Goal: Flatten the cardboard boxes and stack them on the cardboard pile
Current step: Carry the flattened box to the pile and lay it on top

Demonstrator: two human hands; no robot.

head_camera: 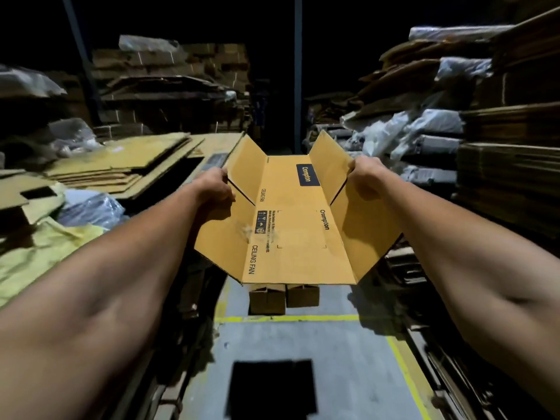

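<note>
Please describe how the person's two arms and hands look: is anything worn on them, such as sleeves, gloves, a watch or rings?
Both forearms are bare along all that shows; no sleeve reaches into view. The left hand and the right hand wear no gloves. No watch or band shows at either wrist, and no ring can be seen, though most fingers are hidden.

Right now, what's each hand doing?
Left hand: grips the left flap of the flattened box.
Right hand: grips its right flap.
</note>
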